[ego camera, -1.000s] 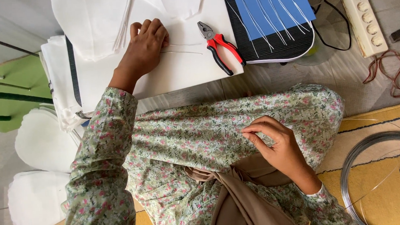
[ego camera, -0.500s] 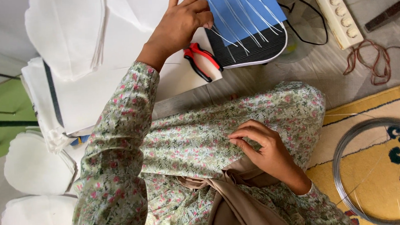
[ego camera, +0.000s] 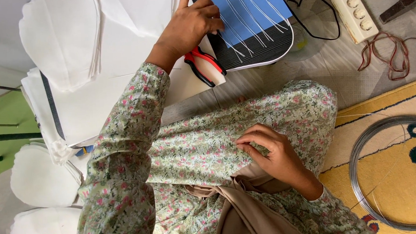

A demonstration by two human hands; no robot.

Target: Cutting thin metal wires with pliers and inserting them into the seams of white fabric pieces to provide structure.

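Wire pieces [ego camera: 248, 17], thin, pale and cut to similar lengths, lie side by side across a blue pad [ego camera: 250, 10] that rests on a dark ribbed mat with a white edge [ego camera: 261, 49], at the top centre of the head view. Left hand [ego camera: 192, 24] reaches forward onto the near edge of this pad, fingers curled loosely over the wire ends; whether a piece is pinched between them cannot be told. Red-handled pliers [ego camera: 206, 65] lie just below that hand, on a white board [ego camera: 122, 88]. Right hand [ego camera: 272, 154] rests on the lap, fingertips drawn together and pressing the floral fabric [ego camera: 204, 145]; nothing shows in its grip. Stacks of white cut shapes [ego camera: 60, 44] occupy the left side. A coil of grey wire [ego camera: 388, 170] lies on the yellow patterned rug [ego camera: 357, 110] at right. A white power strip [ego camera: 353, 7] and a tangle of reddish cord [ego camera: 387, 53] sit on the grey floor at upper right.
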